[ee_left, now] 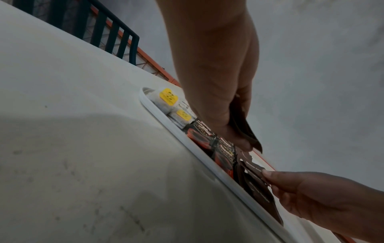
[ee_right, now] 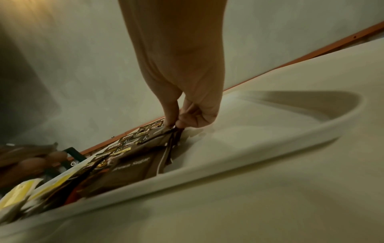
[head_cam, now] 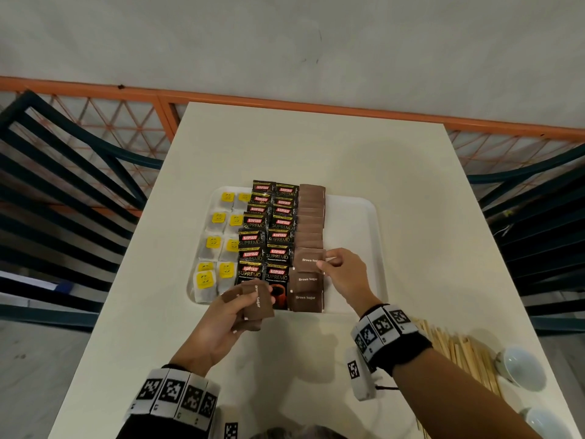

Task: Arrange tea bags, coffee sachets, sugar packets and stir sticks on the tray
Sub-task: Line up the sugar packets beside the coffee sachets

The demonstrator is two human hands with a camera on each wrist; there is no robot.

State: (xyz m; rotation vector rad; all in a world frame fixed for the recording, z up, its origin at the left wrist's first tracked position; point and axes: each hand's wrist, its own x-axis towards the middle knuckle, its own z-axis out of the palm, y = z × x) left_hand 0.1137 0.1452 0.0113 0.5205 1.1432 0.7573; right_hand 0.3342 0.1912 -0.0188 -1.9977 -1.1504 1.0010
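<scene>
A white tray (head_cam: 354, 217) holds tea bags with yellow tags (head_cam: 218, 242) on its left, black coffee sachets (head_cam: 269, 229) in two columns, and a column of brown sugar packets (head_cam: 310, 223) beside them. My right hand (head_cam: 340, 267) pinches the right edge of one brown sugar packet (head_cam: 308, 259) in that column, thumb and forefinger closed on it (ee_right: 173, 126). Over the tray's near edge, my left hand (head_cam: 234, 315) grips a small stack of brown sugar packets (head_cam: 256, 304), seen edge-on in the left wrist view (ee_left: 243, 131).
Wooden stir sticks (head_cam: 459, 353) lie in a pile on the table at the near right, next to two white cups (head_cam: 519, 367). The tray's right part (head_cam: 351, 236) is bare. Dark chairs (head_cam: 63, 185) flank the white table (head_cam: 316, 147).
</scene>
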